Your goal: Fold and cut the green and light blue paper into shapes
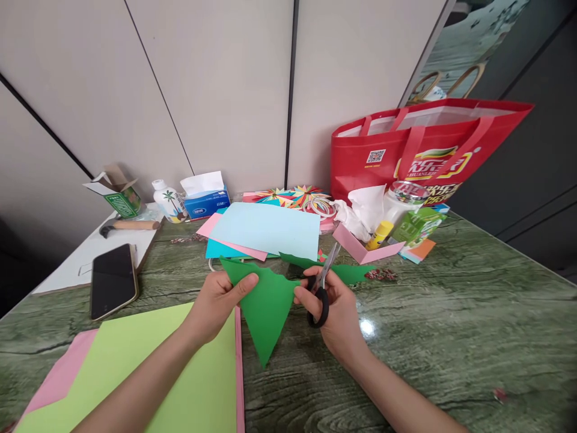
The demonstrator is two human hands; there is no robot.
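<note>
A green paper triangle with a wavy top edge hangs point down between my hands. My left hand pinches its upper left part, thumb on top. Black-handled scissors are hooked on the fingers of my right hand, blades pointing up and away from the paper. The thumb and fingertip of that hand also touch the triangle's right corner. Behind the scissors, another green paper piece lies on the table.
Yellow-green and pink sheets lie front left, near a phone and a hammer. Light blue paper is stacked behind my hands. A pink paper box holds a yellow glue stick; a red bag stands behind.
</note>
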